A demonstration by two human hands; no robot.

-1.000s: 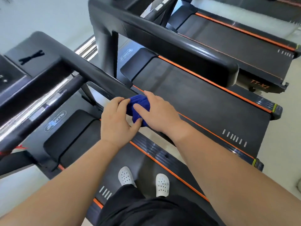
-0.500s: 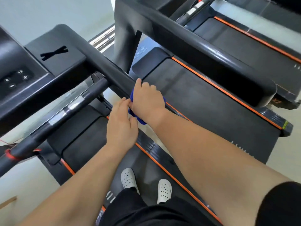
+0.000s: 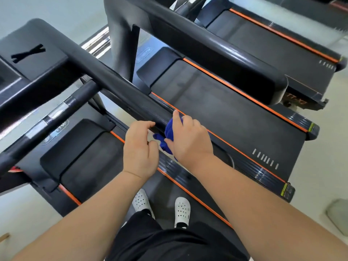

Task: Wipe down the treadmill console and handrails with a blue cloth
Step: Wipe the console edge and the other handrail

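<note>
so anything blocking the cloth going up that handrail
Only the left hand, fingers at the edge of the handrail right beside the blue cloth in the right hand; beyond that the rail lies bare up to the console.

A neighbouring treadmill [image 3: 216,102] fills the middle right of the frame, its dark belt edged by an orange stripe [image 3: 244,95] and marked with a row of white ticks [image 3: 265,159]. Another treadmill [image 3: 273,48] lies beyond it at the upper right. At the bottom centre, two white perforated clogs [image 3: 141,201] stand side by side above black shorts [image 3: 169,242]. Pale floor [image 3: 329,147] shows along the right edge.
</note>
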